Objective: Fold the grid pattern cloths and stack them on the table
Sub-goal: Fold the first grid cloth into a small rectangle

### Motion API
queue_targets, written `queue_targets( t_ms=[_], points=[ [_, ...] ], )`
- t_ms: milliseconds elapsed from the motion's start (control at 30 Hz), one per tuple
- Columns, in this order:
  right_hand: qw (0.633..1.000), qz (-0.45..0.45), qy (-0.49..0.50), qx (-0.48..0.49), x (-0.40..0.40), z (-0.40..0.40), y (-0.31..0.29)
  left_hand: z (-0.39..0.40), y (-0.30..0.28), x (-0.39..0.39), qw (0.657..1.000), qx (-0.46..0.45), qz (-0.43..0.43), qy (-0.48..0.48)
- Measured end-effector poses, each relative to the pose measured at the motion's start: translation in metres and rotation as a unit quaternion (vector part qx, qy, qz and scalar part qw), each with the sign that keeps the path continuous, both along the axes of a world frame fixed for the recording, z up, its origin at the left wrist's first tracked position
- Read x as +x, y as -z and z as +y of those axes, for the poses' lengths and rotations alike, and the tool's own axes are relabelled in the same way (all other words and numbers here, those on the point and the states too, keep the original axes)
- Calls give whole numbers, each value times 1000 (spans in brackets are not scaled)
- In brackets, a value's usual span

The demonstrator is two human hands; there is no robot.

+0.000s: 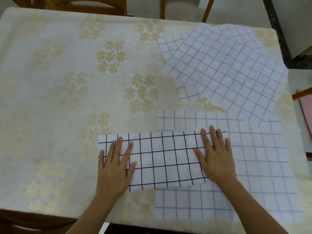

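Observation:
A white cloth with a bold black grid [162, 157], folded into a long strip, lies near the table's front edge. My left hand [114, 168] presses flat on its left end with fingers spread. My right hand [216, 156] presses flat on its right end. The strip's right part overlaps a larger flat cloth with a faint blue grid [253, 162]. Farther back on the right lie overlapping unfolded cloths with faint blue grids [224, 68].
The table [67, 81] wears a cream covering with pale flower prints; its left half is bare. Wooden chairs [87, 5] stand along the far edge. A pink object [306, 105] sits beyond the right edge.

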State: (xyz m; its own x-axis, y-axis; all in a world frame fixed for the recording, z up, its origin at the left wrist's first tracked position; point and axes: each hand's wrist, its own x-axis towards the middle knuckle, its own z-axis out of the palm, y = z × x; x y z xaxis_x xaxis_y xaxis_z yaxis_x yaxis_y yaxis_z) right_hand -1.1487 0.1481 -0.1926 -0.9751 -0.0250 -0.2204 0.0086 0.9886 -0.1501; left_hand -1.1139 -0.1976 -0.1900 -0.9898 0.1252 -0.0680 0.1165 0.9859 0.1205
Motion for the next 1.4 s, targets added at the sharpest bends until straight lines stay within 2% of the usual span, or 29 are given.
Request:
queue_targets(
  t_ms=[233,400,567,767,1400],
  points=[
    [1000,21,-8,-14,-3,0,-10,3,-5,3,1000,-2,20,-6],
    [998,31,-44,-29,21,-6,-10,13,-6,7,998,0,19,55],
    [999,27,-38,-2,30,4,-5,10,-2,2,998,-2,7,57],
    [999,31,-24,4,35,13,-3,0,-2,8,1000,0,6,30],
    [999,23,22,8,47,18,0,8,-1,-1,999,-4,-24,34]
  ],
)
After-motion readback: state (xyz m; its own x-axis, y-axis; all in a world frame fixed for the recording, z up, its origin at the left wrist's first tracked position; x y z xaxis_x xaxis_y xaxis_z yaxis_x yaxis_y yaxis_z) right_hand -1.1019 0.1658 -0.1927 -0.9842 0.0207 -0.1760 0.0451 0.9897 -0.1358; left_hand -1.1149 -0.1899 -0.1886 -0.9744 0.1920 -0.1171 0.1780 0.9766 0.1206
